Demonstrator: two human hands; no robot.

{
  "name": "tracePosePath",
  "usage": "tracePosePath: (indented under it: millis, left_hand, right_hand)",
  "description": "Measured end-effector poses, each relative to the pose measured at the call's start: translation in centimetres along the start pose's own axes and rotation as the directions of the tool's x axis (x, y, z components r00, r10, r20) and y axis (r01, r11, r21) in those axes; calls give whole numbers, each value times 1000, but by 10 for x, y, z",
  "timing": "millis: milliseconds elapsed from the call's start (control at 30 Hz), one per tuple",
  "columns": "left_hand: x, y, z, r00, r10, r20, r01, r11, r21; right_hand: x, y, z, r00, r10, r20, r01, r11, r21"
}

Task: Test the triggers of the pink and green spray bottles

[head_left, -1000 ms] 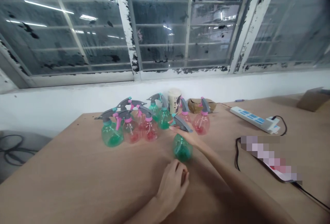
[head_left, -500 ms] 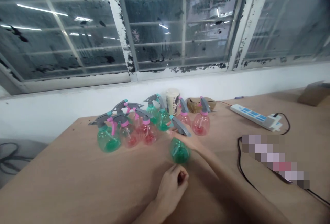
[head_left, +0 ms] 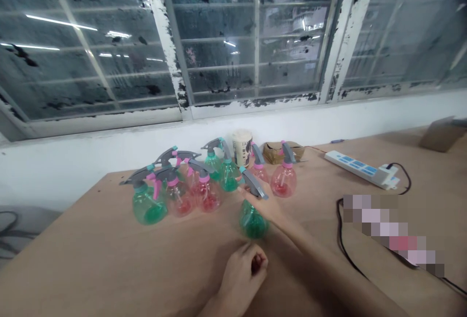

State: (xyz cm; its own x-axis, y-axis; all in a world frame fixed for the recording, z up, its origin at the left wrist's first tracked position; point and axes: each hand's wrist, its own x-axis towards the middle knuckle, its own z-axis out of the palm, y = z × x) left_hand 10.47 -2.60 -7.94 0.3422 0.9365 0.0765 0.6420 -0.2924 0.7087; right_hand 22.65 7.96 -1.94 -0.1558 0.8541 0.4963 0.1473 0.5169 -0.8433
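My right hand [head_left: 265, 201] is wrapped around the neck of a green spray bottle [head_left: 254, 222], just under its grey trigger head. The bottle stands roughly upright on the table with green liquid inside. Nearer to me, my left hand [head_left: 243, 274] rests on the table in a loose fist, just short of the bottle, and nothing shows in its curled fingers. A pink spray bottle [head_left: 283, 180] stands right of my right hand, and another pink one [head_left: 260, 173] is partly hidden behind it. To the left cluster several more, among them a green spray bottle [head_left: 149, 205] and a pink one [head_left: 209, 195].
Behind the bottles are a paper cup [head_left: 242, 147] and a crumpled brown packet [head_left: 270, 153]. A white power strip [head_left: 352, 165] with a black cord lies at right. A pixelated object [head_left: 392, 232] is closer on that side. A window [head_left: 226, 39] backs the wooden table [head_left: 146, 268].
The camera view has shifted slightly, so the scene sits a little lower. My right hand remains on the green spray bottle, and my left hand stays in its loose fist.
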Motion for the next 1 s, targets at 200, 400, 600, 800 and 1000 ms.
tracePosePath:
  millis: [200, 400, 600, 800, 1000]
  left_hand:
    - [1, 0, -1, 1000, 5, 5, -5, 1000, -21]
    - [1, 0, 0, 1000, 17, 5, -17, 1000, -26]
    - [1, 0, 0, 1000, 19, 8, -19, 999, -34]
    - [0, 0, 0, 1000, 15, 13, -14, 998, -55]
    - [0, 0, 0, 1000, 19, 10, -19, 998, -55]
  right_hand:
    - [-1, 2, 0, 999, 30, 10, -30, 999, 27]
    - [-2, 9, 2, 998, 66, 10, -67, 996, 60]
    - [-1, 10, 2, 999, 45, 25, -46, 996, 79]
    - [0, 5, 4, 997, 22, -73, -20, 999, 26]
    - [0, 1, 3, 993, -2, -115, -1, 1000, -20]
